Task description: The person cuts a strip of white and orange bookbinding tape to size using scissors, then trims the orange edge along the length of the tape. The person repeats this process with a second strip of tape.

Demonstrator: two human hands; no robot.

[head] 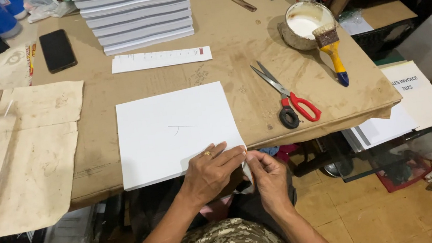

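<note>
Near the front edge of the table point(229, 48), a white stack of paper sheets point(173, 132) is laid flat, its near right corner reaching the table's edge. The left hand point(211, 171) is pressed on that near right corner, its fingers spread flat and released on the top sheet, a ring worn on one finger. Just right of it, the right hand point(269, 178) is held at the corner below the table edge, and a thin white strip point(246, 168) at the corner is pinched between its thumb and fingertips. The two hands are nearly touching at the corner.

To the right of the stack, a pair of scissors point(287, 96) with one red and one black handle loop is laid open, blades pointing far and left. Farther right, a round glue pot point(304, 24) with white paste is seen, and a brush point(333, 52) with a yellow and blue handle is rested across its rim. At the far side, a tall pile of white bound blocks point(134, 13) is stacked, and a narrow white paper strip point(160, 59) is laid just in front of it. A black phone point(57, 50) is placed to the far left, and stained brown paper point(22, 156) is spread along the left side.
</note>
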